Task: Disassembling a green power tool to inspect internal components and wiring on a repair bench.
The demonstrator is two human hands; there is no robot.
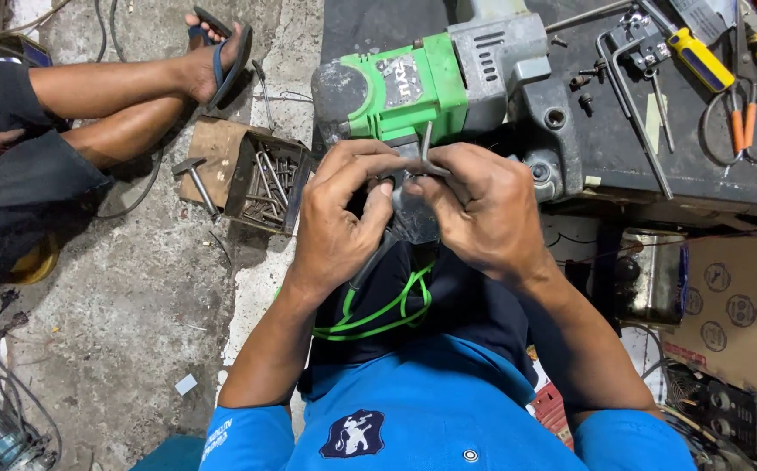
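A green and grey power tool (413,87) lies on a dark workbench (623,148) in front of me. Both my hands meet at its near end. My left hand (344,214) grips a dark part of the tool. My right hand (479,209) pinches a thin bent metal key (425,150) that sticks up between the fingers. A green cable (387,310) loops below my wrists. The spot where the key meets the tool is hidden by my fingers.
Hex keys (627,83), a yellow-handled screwdriver (697,57) and pliers (740,118) lie on the bench at right. A small box of nails (265,183) and a hammer (194,179) sit on the concrete floor. Another person's legs (126,96) are at left. A cardboard box (745,305) is at right.
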